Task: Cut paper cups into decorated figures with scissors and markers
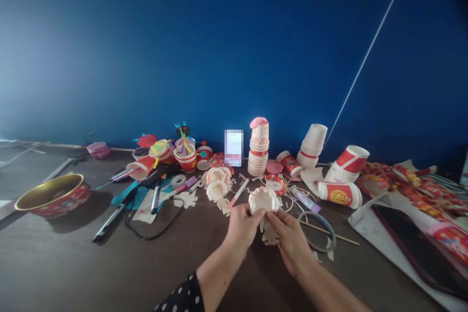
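I have the white cut paper cup in view, its rim folded outward in scallops; left hand and right hand both closed, gripping its lower edge.

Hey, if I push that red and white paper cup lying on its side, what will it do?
The red and white paper cup would probably roll easily, since it rests on its round side. It looks thin-walled, so it's likely light for its size and could dent if squeezed hard.
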A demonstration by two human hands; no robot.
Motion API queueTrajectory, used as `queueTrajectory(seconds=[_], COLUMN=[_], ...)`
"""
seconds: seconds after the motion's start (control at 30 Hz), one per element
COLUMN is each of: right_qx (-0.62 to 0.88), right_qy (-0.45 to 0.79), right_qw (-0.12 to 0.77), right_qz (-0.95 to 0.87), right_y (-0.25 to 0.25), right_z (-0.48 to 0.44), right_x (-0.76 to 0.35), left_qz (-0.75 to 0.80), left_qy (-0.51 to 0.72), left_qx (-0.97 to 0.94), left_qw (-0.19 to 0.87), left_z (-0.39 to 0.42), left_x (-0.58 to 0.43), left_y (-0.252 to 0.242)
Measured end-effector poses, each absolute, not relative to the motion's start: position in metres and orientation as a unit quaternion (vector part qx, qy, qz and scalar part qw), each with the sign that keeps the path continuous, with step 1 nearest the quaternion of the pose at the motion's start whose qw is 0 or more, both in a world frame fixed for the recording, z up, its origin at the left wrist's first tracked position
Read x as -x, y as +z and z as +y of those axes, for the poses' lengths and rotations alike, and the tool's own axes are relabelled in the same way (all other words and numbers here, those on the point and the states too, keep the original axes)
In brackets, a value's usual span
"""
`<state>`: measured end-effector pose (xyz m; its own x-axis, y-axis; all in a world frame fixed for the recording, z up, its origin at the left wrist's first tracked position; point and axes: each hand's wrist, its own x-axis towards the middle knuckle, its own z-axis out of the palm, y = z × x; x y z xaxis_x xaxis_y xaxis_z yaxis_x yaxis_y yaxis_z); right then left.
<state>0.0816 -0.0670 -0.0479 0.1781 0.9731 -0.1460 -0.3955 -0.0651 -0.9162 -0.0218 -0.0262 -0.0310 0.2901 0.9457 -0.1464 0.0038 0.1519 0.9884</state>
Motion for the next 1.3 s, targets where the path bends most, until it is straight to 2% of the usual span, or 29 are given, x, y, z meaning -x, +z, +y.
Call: queueTrajectory(seconds=[0.2, 0.47, 0.97, 1.3], right_qx=[0.459, 0.443, 0.442, 0.466], right_qy=[0.558, 0.586, 0.562, 0.552], right_qw=[0.616, 0.626, 0.646, 0.619], right_qz=[-0.315, -0.261, -0.265, -0.31], right_y=[-0.047, -0.037, -0.039, -0.047], right_z=[-0.068, -0.073, -0.072, -0.069], right_x=[-0.081, -0.083, -0.082, -0.082], left_qz=[0.457, 0.445, 0.426, 0.45], left_qy=[0.434, 0.442, 0.447, 0.432], left_qx=[-0.489, -0.438, -0.415, -0.445], left_qw=[0.603, 0.644, 0.668, 0.643], left_z=[-0.029, -0.027, -0.028, -0.026], left_x=[0.021, 0.022, 0.021, 0.02], left_y=[-0.023, -0.034, -0.035, -0.037])
